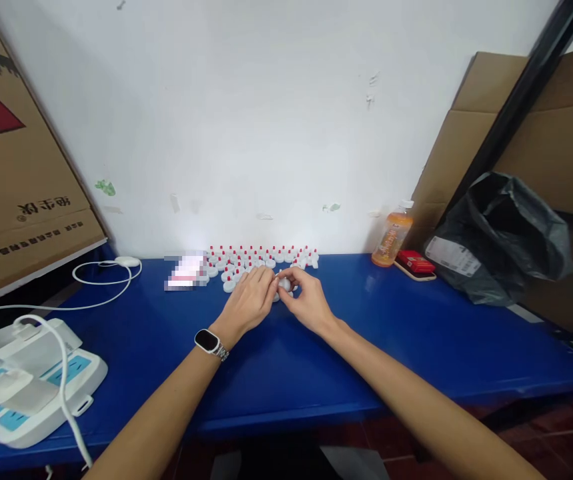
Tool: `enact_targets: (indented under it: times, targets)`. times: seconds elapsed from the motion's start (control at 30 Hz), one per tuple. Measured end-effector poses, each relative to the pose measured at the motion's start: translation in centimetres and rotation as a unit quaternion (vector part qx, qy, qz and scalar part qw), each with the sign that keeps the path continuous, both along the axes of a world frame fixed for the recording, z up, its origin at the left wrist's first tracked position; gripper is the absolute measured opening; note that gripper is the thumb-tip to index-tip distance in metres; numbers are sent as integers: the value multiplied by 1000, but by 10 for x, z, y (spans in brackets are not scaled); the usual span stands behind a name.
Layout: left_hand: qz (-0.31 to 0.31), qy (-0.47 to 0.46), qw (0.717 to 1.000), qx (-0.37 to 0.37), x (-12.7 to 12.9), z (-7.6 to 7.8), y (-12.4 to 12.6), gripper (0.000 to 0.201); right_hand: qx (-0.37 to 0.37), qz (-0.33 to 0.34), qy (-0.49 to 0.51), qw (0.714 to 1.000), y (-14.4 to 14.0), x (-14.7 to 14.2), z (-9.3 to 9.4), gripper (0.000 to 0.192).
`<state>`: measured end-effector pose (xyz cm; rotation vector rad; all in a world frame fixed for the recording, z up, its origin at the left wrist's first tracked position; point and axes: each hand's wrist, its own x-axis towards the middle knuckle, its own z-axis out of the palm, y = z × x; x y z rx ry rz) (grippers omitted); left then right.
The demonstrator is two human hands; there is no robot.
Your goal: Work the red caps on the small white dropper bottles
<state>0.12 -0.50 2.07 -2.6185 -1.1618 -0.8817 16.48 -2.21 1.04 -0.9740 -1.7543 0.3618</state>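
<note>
pinching one white container (285, 284) in right hand (310, 303), left hand (250, 299) grip unclear, one watch (207, 341)

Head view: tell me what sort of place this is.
Probably a small workshop or stockroom: many white bottles with red tips stand on a long blue table, with a large printed brown cardboard box at the left.

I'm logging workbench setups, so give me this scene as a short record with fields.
Surface: blue table
Right hand: thumb and fingers around a small white container
Left hand: fingertips beside it; contact unclear
Watch: left wrist
Beyond hands: many white containers with red tips, near the wall
Picture left: power strip, cardboard box
Picture right: orange drink bottle, red packet, dark plastic bag
</note>
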Motion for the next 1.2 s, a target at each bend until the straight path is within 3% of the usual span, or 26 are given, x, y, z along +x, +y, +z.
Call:
enact_targets:
  times: [0.13,0.23,0.3,0.37,0.43,0.57,0.67,0.8,1.0,1.1,1.2]
  targets:
    - [-3,-26,1000,7,3,-1,0,29,23,-9,-5,1000,-4,-6,1,15]
    - [-2,-165,985,-42,5,0,-1,33,83,-21,-24,996,-3,-4,6,17]
    - [22,-281,957,-71,3,2,-1,36,106,-49,-22,993,1,3,11,17]
    - [45,-339,936,-85,-1,5,3,36,97,-90,-5,991,7,13,14,16]
    - [36,-298,950,-90,-6,7,11,31,69,-122,19,990,14,21,15,13]
    - [-29,-105,989,-99,-8,2,36,22,6,-125,57,990,23,23,10,11]
    - [-9,-33,994,-103,-9,-4,49,25,6,-120,49,992,25,22,8,10]
    - [3,-60,991,-121,-18,-8,52,29,7,-168,30,985,35,31,14,12]
    - [-7,-126,980,-156,-32,-9,41,31,-85,-99,-60,990,86,35,24,12]
    - [-5,-131,978,-161,-34,-11,40,30,-117,-120,-150,974,110,26,21,11]
    - [-1,-127,979,-159,-36,-12,41,28,-133,-149,-275,941,124,15,16,11]
